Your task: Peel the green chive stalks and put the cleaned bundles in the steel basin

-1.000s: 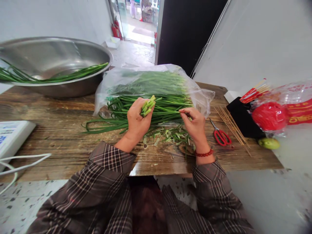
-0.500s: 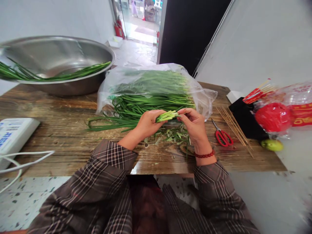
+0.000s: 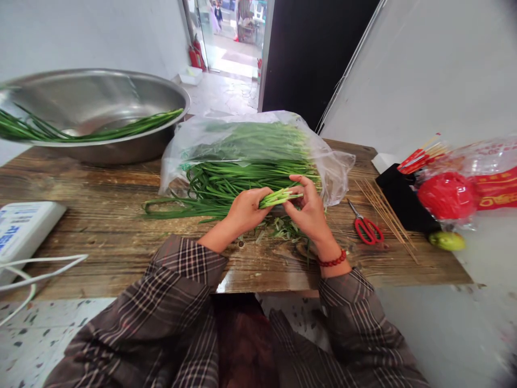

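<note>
Left fingers [image 3: 262, 193] grasp green stalks [image 3: 273, 199] near their pale ends [image 3: 287, 194], right fingers [image 3: 306, 183] parted around tips; best kept snug, ends level, touch light

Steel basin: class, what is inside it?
Inside the steel basin lie long green stalks, their paler ends at the right rim. The near wall and stalks cover part of its floor.

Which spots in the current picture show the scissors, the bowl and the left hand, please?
Scissors [image 3: 369, 231]: head view, on the red handles.
Bowl [image 3: 121, 153]: head view, on the outer wall.
Left hand [image 3: 247, 210]: head view, on its back.
</note>
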The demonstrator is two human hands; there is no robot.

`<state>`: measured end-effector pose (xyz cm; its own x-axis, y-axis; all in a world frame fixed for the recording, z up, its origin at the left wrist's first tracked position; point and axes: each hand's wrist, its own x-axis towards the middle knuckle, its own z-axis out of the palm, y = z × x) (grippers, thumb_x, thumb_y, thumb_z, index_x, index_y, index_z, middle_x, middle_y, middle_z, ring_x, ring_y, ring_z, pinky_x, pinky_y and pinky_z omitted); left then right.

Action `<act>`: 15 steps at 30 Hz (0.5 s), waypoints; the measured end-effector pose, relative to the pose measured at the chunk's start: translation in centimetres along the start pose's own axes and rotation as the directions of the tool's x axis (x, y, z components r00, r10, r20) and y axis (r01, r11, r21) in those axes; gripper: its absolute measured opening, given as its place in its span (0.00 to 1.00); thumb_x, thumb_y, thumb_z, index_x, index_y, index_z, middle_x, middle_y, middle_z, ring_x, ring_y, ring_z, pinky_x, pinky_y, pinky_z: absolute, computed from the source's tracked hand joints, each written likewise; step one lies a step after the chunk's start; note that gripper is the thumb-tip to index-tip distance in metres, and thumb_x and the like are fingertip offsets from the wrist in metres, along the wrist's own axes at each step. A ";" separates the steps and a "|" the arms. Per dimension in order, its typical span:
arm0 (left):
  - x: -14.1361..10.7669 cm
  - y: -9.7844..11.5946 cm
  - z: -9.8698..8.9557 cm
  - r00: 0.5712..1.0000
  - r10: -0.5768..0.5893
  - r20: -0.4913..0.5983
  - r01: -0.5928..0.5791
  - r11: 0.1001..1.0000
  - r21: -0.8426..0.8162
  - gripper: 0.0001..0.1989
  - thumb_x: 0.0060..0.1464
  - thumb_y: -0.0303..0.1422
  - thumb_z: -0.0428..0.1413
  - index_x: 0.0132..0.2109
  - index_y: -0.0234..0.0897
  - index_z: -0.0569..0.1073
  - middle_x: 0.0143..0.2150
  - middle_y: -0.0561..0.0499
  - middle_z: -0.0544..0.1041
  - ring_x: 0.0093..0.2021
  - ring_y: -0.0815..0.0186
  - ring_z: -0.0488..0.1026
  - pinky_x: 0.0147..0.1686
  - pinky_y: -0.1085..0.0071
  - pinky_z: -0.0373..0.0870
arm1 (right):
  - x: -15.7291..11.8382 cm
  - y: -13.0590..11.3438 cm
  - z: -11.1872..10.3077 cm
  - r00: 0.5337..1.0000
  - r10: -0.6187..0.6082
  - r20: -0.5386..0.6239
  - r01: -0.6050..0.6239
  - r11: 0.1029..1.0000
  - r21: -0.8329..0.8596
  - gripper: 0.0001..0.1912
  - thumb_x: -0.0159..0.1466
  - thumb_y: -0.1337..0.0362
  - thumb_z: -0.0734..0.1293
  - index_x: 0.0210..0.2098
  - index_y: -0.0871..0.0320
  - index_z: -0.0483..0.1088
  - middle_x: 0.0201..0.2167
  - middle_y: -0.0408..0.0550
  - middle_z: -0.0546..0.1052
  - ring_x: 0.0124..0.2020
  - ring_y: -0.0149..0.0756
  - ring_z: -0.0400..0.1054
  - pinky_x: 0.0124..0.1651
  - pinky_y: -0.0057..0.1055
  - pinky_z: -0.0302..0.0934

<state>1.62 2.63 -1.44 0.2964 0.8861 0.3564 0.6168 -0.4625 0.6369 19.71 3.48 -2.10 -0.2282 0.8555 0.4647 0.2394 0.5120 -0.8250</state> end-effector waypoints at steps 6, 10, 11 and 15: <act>-0.1 0.0 0.3 1.000 0.008 0.006 -0.008 1.000 0.027 0.08 0.57 0.33 0.52 0.30 0.37 0.68 0.27 0.54 0.71 0.28 0.69 0.65 0.29 0.73 0.56 | 0.0 -0.6 0.4 0.998 -0.053 -0.027 0.051 0.996 -0.068 0.25 0.57 0.72 0.64 0.53 0.52 0.58 0.35 0.43 0.73 0.36 0.33 0.70 0.39 0.33 0.71; -0.2 -0.2 0.5 1.000 0.017 0.011 -0.018 0.998 0.062 0.08 0.57 0.33 0.51 0.30 0.37 0.68 0.27 0.54 0.71 0.28 0.68 0.65 0.30 0.73 0.56 | -0.2 -0.8 0.6 0.991 -0.121 -0.047 0.111 0.977 -0.183 0.25 0.55 0.74 0.62 0.52 0.53 0.58 0.36 0.44 0.72 0.37 0.33 0.70 0.39 0.33 0.70; -0.2 -0.3 0.5 1.000 0.019 0.012 -0.020 0.998 0.068 0.08 0.57 0.33 0.51 0.30 0.37 0.68 0.27 0.54 0.71 0.28 0.68 0.65 0.30 0.73 0.57 | -0.3 -0.8 0.7 0.988 -0.142 -0.052 0.129 0.970 -0.208 0.25 0.55 0.74 0.62 0.52 0.54 0.58 0.38 0.45 0.72 0.38 0.34 0.70 0.40 0.33 0.70; -0.1 -0.6 0.7 1.000 0.027 0.017 -0.028 0.996 0.087 0.08 0.57 0.34 0.51 0.32 0.37 0.69 0.27 0.53 0.71 0.28 0.68 0.66 0.29 0.73 0.57 | -0.5 -0.5 1.0 0.976 -0.206 -0.071 0.176 0.938 -0.299 0.25 0.55 0.74 0.62 0.52 0.54 0.57 0.42 0.48 0.72 0.42 0.36 0.70 0.43 0.36 0.69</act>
<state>1.75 2.82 -2.28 0.3249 0.8737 0.3620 0.6692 -0.4829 0.5648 18.75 2.73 -2.19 -0.2055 0.7352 0.6460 0.4666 0.6538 -0.5957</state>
